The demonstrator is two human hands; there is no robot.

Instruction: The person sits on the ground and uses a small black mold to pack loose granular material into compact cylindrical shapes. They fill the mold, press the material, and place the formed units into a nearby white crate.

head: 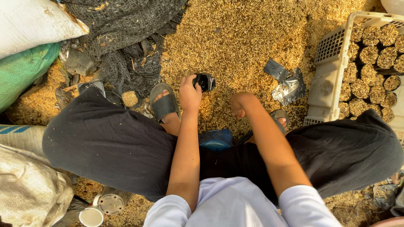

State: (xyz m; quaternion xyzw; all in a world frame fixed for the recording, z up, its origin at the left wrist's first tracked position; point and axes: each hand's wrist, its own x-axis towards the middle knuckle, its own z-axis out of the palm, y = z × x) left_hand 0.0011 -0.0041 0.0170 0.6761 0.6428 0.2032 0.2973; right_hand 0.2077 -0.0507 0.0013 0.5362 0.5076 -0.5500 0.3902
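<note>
At centre frame, the person sat low over a floor covered with loose golden husks [235, 38], knees spread under dark trousers and both arms reaching down between them. The left hand [190, 93] was closed around a small black bag [204, 81], gripping it at its near edge with the bag's open mouth turned upward; the bag sat just above the husk layer, slightly left of centre frame, beside a foot in a grey sandal [164, 104]. The right hand [239, 105] was curled into a loose fist just right of the bag and apart from it; whether it held anything could not be told. A second sandalled foot [281, 118] showed at the right of that forearm. A blue stool [215, 139] was partly visible beneath the person.

Right of centre, two crumpled silver foil pieces [288, 82] lay on the husks, well apart from both hands. At the upper right stood a pale plastic crate [328, 84] packed with filled round bags [370, 54] in rows. Dark netting [122, 33] was heaped at the upper left, beside a white sack [33, 21] and a green sack [21, 71]. A tan sack [29, 189] lay at the lower left, with a white cup [91, 217] on its side near it.
</note>
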